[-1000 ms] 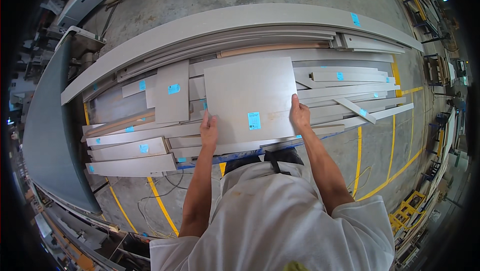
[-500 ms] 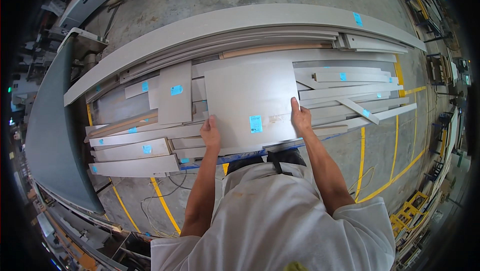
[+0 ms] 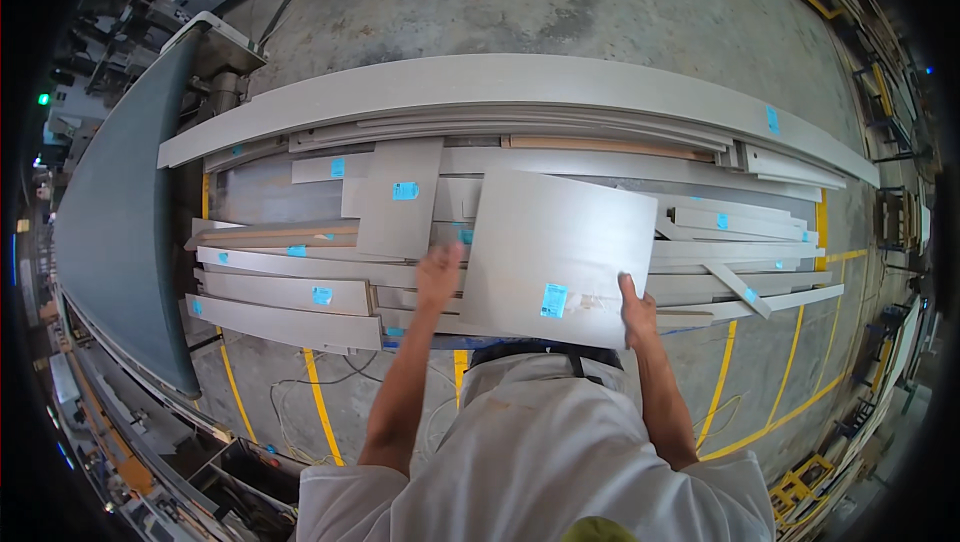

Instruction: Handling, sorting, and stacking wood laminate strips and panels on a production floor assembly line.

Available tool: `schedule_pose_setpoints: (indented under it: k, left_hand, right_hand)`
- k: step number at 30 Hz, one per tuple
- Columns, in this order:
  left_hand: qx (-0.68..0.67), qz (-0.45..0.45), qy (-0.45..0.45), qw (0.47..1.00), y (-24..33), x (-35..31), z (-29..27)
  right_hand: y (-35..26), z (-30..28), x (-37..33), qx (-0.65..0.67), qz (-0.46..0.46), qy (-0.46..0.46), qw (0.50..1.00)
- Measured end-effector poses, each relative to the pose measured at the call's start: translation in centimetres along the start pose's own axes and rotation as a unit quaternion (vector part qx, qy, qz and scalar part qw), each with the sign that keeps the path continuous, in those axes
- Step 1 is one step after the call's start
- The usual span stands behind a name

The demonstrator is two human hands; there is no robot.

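A large light grey panel (image 3: 560,242) with a blue label near its lower edge lies tilted in front of me. My right hand (image 3: 638,314) is closed on its lower right edge, thumb on the top face and fingers hidden beneath. My left hand (image 3: 440,274) is just off the panel's left side, apart from it and smeared by motion, so its fingers do not show clearly. Just beyond the left hand, a smaller grey panel (image 3: 398,214) with a blue label rests across several grey strips.
A long grey board (image 3: 520,77) lies along the far side above stacked strips. More labelled strips (image 3: 735,260) spread to the right. At the left stands a machine with a dark curved surface (image 3: 125,212). Yellow lines (image 3: 315,392) and cables mark the floor near me.
My left hand has let go of the large panel's left edge. The panel has turned slightly clockwise, still in my right hand. The whole view has shifted, with the stack lower in it.
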State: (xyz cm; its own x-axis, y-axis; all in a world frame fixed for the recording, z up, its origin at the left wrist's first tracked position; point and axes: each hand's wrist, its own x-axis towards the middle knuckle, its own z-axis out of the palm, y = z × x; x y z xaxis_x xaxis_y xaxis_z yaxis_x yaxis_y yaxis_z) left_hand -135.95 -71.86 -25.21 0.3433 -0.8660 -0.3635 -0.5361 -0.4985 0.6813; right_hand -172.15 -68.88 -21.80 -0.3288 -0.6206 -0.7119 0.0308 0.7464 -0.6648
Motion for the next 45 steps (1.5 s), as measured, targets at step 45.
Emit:
schedule_pose_setpoints:
  k: [45]
  left_hand:
    - [-0.412,-0.309,0.340,0.787,-2.7,-33.3,-2.4]
  right_hand:
    - [-2.7,-15.3,-2.7,-0.160,-0.056,-0.064,0.984]
